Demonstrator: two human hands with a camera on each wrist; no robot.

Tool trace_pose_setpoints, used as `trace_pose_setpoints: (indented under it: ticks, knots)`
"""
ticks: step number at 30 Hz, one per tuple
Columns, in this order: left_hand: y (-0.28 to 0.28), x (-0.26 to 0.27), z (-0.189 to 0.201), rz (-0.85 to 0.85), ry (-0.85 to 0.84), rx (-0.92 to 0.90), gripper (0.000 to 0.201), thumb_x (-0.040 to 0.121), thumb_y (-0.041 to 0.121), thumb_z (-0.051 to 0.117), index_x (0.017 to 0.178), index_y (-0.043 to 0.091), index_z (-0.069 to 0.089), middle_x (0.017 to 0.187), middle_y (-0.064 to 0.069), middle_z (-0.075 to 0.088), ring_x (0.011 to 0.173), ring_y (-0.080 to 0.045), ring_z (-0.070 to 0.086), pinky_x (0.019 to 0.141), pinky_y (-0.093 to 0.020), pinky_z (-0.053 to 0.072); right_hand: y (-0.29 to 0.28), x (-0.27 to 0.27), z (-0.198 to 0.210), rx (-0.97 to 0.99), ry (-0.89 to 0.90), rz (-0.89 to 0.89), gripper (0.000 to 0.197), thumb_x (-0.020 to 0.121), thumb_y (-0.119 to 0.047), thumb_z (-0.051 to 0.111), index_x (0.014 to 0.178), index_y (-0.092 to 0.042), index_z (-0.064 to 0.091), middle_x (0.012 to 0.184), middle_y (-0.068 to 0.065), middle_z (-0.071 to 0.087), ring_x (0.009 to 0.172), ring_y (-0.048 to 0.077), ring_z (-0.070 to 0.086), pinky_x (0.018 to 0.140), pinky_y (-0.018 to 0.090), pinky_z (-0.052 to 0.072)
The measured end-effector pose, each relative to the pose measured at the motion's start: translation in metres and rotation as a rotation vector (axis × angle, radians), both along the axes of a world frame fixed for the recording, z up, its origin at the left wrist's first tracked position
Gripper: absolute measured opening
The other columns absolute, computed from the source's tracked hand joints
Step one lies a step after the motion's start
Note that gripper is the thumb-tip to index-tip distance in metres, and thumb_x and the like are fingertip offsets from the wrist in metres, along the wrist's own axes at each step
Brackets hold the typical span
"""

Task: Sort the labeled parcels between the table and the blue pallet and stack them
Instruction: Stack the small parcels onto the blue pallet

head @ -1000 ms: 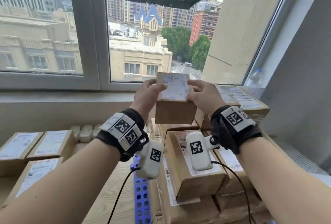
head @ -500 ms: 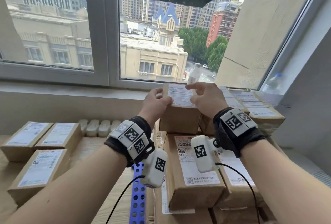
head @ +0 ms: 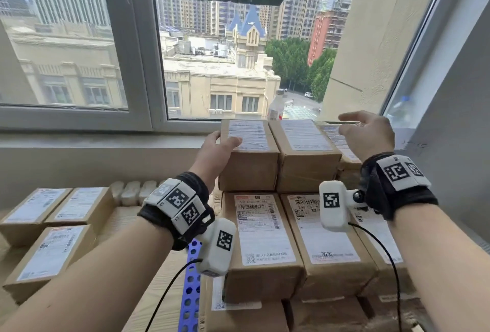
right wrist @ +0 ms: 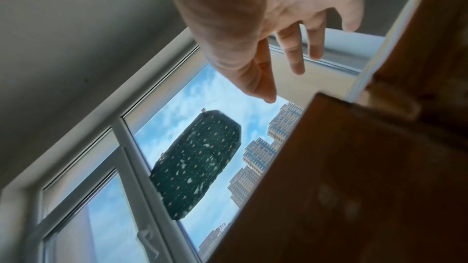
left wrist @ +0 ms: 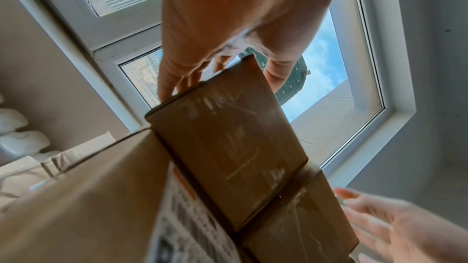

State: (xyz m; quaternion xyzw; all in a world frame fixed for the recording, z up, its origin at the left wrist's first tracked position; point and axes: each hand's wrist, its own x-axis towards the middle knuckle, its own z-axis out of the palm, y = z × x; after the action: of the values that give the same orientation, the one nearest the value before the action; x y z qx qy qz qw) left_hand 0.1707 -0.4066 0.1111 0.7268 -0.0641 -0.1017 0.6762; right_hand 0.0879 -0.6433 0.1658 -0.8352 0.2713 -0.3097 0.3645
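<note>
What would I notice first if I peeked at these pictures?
Probably the big stack of brown parcels in the middle, with white labels on top. The left hand grips the top-left parcel, while the right hand hovers open above the stack. Behind them, a window shows city buildings.

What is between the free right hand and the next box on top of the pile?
Nothing visible. The right hand hovers open above the top row, with only air between it and the middle top box. The left hand grips the left top box.
</note>
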Motion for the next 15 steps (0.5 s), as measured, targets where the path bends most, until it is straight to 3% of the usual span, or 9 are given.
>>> trace_pose_setpoints:
  ticks: [2,5,10,15]
  knots:
    - [-0.002,-0.002,0.003,-0.003,0.004,0.005,0.046,0.087,0.036,0.06,0.129,0.021,0.052,0.118,0.0,0.066,0.101,-0.018,0.063,0.071,-0.03,0.048,-0.015,-0.003,-0.003,0.031,0.024,-0.047,0.022,0.08,-0.021,0.06,0.097,-0.033,0.068,0.116,0.003,0.065,0.106,0.027,0.058,0.093,0.034,0.048]
    - [-0.002,-0.004,0.003,-0.02,0.034,0.009,0.031,0.095,0.032,0.054,0.125,0.024,0.052,0.111,0.002,0.066,0.091,-0.014,0.063,0.064,-0.028,0.045,-0.033,-0.007,-0.007,0.094,0.056,-0.064,0.027,0.08,-0.022,0.06,0.105,-0.031,0.067,0.117,0.002,0.063,0.109,0.023,0.056,0.092,0.029,0.043]
    - [-0.002,-0.002,0.002,-0.054,0.088,0.059,0.035,0.095,0.038,0.052,0.127,0.025,0.054,0.111,-0.001,0.063,0.092,-0.016,0.057,0.089,-0.043,0.048,-0.049,-0.01,-0.018,0.165,0.108,-0.012,0.037,0.084,-0.017,0.06,0.12,-0.02,0.063,0.125,0.005,0.059,0.116,0.023,0.053,0.092,0.027,0.036]
    - [-0.003,-0.002,0.002,-0.064,0.097,0.072,0.033,0.096,0.037,0.052,0.127,0.025,0.053,0.104,0.0,0.061,0.088,-0.016,0.056,0.084,-0.039,0.048,-0.053,-0.008,-0.022,0.2,0.103,-0.017,0.034,0.083,-0.016,0.061,0.115,-0.023,0.065,0.122,0.004,0.06,0.113,0.022,0.054,0.093,0.028,0.038]
